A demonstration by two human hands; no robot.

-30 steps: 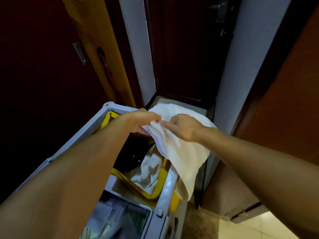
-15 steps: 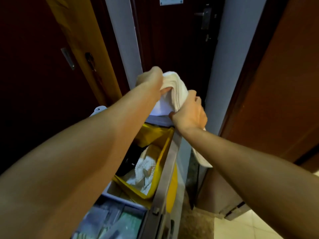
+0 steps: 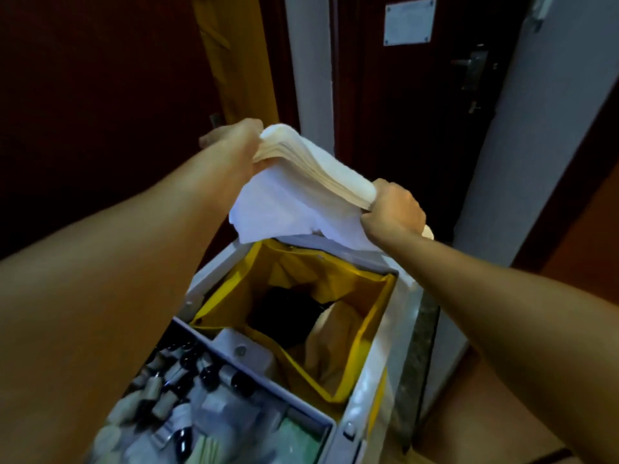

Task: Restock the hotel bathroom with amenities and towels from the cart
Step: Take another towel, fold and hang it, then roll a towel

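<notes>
Left hand (image 3: 234,142) fingers curled round one end of white towel (image 3: 301,192), gripping. Right hand (image 3: 392,212) fisted round other end, gripping too. Towel stretched between 2 hands, bunched in folds, loose edge drooping below fingers. Directly beneath: yellow bag (image 3: 365,329) open in grey cart (image 3: 378,380), dark item and pale cloth inside. Nearer than bag: cart tray (image 3: 254,360) holding small bottles (image 3: 207,373). Beyond fingers: dark door (image 3: 402,112) bearing plaque (image 3: 409,21).
</notes>
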